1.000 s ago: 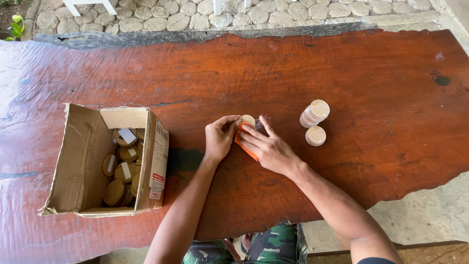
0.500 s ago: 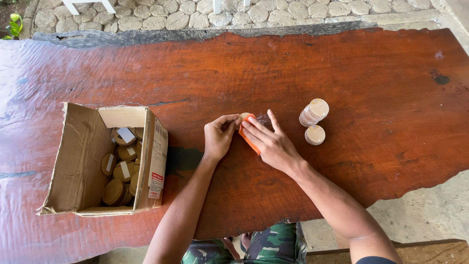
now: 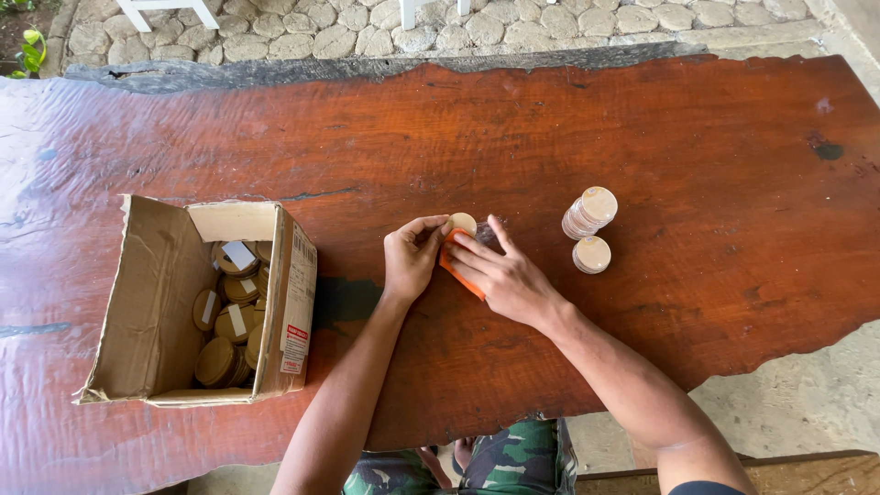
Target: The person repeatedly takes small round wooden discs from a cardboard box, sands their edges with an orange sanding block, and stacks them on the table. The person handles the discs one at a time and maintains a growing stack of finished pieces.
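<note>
Head camera, looking straight down on a long slab table of glossy reddish-brown wood with a rough, dark, uneven far edge and a few dark stains in the grain. At the middle of the frame both hands meet over a small job. The left hand pinches a pale round wooden disc between thumb and fingertips, holding it on edge just above the table. The right hand lies flat with its fingers pressed on an orange sheet, which looks thin and stiff, with a straight edge showing below the fingers; the disc touches the top of that sheet. Whether the right hand clasps the sheet or only presses it down cannot be told.

To the right of centre, near the right hand but apart from it, stands a leaning stack of discs, smooth and light tan, and just below it a single disc lies flat. At the left of the frame an open cardboard box with bent flaps holds many darker round wooden pieces, some with white paper tags. Along the top of the frame runs cobbled stone paving.
</note>
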